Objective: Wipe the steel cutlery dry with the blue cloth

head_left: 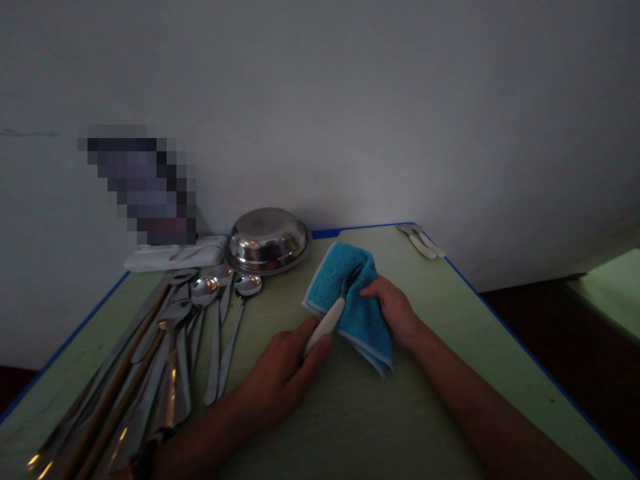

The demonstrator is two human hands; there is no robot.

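Note:
A white-handled fork (327, 325) is gripped by its handle in my left hand (285, 367), fingers closed round it. Its metal head rests against a blue towel (345, 267), partly hidden in the folds. My right hand (395, 308) pinches the towel from the right side, just beyond the fork's head. One corner of the cloth hangs down toward the tabletop.
Several metal spoons and long-handled utensils (173, 367) lie piled at the left. Behind them are a white tray (140, 259), a pixelated upright object (150, 187) and an upturned steel bowl (270, 237). Two white-handled forks (423, 244) lie at the table's (460, 373) far right corner.

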